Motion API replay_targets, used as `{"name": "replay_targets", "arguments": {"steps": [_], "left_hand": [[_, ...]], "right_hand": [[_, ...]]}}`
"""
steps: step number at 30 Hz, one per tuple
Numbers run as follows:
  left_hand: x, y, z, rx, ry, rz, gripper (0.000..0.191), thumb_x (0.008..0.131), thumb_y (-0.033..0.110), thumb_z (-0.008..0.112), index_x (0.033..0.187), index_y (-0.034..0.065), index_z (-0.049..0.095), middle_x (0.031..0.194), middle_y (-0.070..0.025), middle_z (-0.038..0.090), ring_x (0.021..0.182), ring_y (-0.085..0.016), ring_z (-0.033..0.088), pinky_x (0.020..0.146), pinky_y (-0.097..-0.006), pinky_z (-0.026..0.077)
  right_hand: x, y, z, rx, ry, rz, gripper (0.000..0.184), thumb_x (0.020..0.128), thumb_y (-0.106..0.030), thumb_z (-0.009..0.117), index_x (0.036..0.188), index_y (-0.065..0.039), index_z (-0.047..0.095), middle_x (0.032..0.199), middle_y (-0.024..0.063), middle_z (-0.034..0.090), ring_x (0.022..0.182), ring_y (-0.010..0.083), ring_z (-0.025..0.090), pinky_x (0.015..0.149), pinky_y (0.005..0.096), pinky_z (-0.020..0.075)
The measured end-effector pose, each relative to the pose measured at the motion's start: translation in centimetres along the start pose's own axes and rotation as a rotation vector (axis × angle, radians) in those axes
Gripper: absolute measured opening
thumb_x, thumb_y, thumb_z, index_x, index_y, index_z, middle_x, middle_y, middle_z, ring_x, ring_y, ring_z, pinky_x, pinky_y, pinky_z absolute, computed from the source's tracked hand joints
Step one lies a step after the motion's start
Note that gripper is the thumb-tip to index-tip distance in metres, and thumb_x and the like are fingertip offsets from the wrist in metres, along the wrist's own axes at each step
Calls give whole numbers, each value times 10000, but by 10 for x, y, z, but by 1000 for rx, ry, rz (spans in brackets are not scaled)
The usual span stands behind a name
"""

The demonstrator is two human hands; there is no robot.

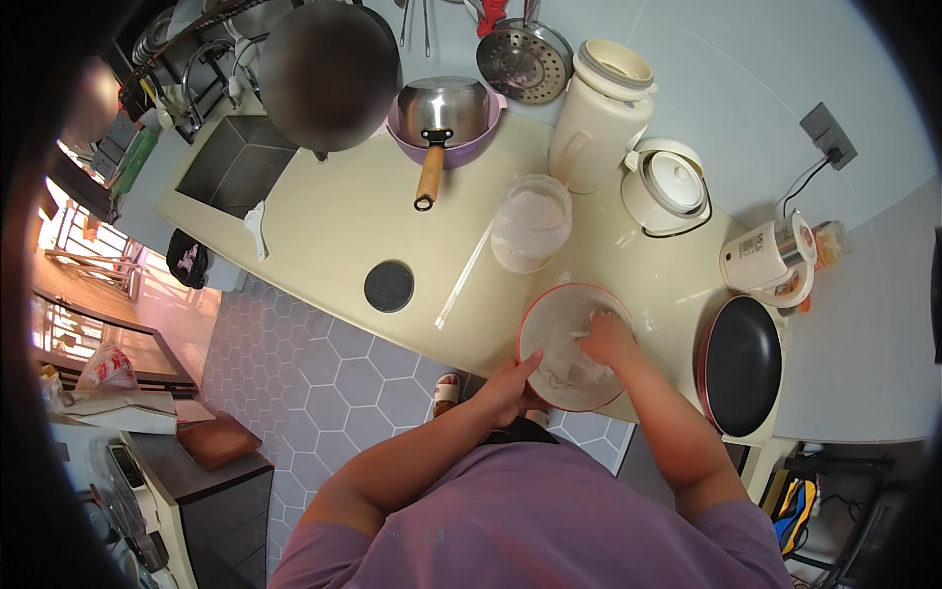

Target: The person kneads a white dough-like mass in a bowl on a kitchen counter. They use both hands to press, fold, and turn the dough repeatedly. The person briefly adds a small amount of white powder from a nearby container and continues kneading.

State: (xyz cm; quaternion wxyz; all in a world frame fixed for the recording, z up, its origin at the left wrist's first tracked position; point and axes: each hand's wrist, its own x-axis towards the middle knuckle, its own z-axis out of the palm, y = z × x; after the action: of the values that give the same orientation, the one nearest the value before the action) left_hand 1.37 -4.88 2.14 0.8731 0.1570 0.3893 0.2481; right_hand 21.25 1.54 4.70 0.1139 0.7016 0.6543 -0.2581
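A red-rimmed bowl (pixel 563 379) stands at the counter's front edge with white, flour-like dough inside. My left hand (pixel 509 390) grips its near left side, thumb over the rim. Inside the bowl is my right hand (pixel 606 340), fingers bent into the pale dough; whether they close on a piece is hidden. A pair of light chopsticks (pixel 465 276) lies left of the bowl, their upper ends against a clear plastic container (pixel 531 224). A round black mat or lid (pixel 388 286) lies further left.
A saucepan (pixel 444 110) sits in a purple basin (pixel 471 151) at the back. Behind stand a tall cream container (pixel 600 125) and a lidded white pot (pixel 666 188). An electric kettle (pixel 762 258) and a black frying pan (pixel 743 367) are at right, a sink (pixel 235 166) at left.
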Motion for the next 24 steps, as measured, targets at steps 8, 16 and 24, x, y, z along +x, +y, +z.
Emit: {"name": "replay_targets", "arguments": {"steps": [8,16,24], "left_hand": [[-3,-2,3,-8,10,-33,587,965,500,380,1383,93,314,1293,-147,494,1139,-295,539,916,-470,489],[-6,-2,11,-22,9,0,558,975,498,346,1383,120,304,1330,-105,461,1180,-283,508,933,-479,477],[-5,10,0,90,-33,-21,542,958,452,438,1368,119,317,1289,-113,497,1123,-285,553,888,-483,503]], "right_hand": [[-34,-7,-5,618,-211,-273,268,683,-85,659,931,5,610,871,230,637,806,314,639,714,364,496],[-41,-21,42,204,145,-373,249,708,-54,621,937,20,558,948,246,580,862,406,610,725,443,498],[-15,-10,27,147,121,-445,203,722,-72,639,889,38,607,979,252,596,864,388,622,751,427,510]]}}
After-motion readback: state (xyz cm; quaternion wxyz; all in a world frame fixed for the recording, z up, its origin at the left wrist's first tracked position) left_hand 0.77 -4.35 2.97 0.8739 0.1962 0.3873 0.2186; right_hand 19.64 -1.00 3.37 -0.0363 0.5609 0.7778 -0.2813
